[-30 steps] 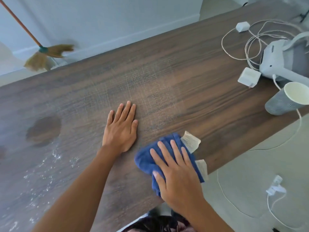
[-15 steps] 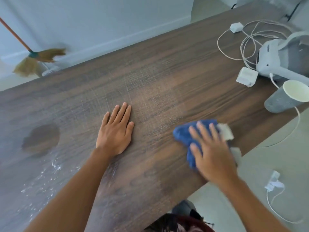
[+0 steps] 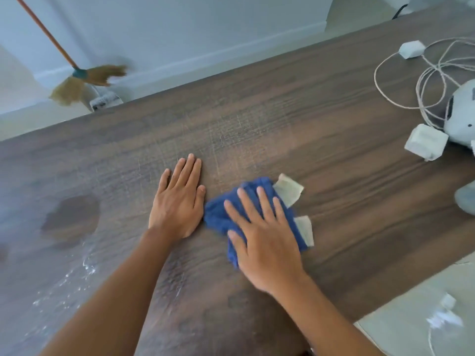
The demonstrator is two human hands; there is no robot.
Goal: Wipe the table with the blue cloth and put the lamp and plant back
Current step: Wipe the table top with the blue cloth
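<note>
A dark wood table [image 3: 295, 119] fills the view. My right hand [image 3: 264, 235] presses flat, fingers spread, on the bunched blue cloth [image 3: 218, 214] near the table's middle; two pale tags [image 3: 288, 188] stick out on the cloth's right. Just left of the cloth, my left hand [image 3: 177, 199] lies flat and open on the wood, its thumb almost touching the cloth. A darker round patch [image 3: 72, 217] and white specks [image 3: 77, 276] mark the table's left part. Neither lamp nor plant can be made out.
At the right edge lie a white device [image 3: 462, 116], coiled white cables [image 3: 421, 80], two white chargers [image 3: 425, 142] and part of a grey cup [image 3: 466, 199]. A broom [image 3: 77, 78] leans on the wall behind the table. More cable lies on the floor at lower right.
My right hand has swept the cloth out to the right and back left, ending beside my left hand. The left hand has stayed flat on the table.
</note>
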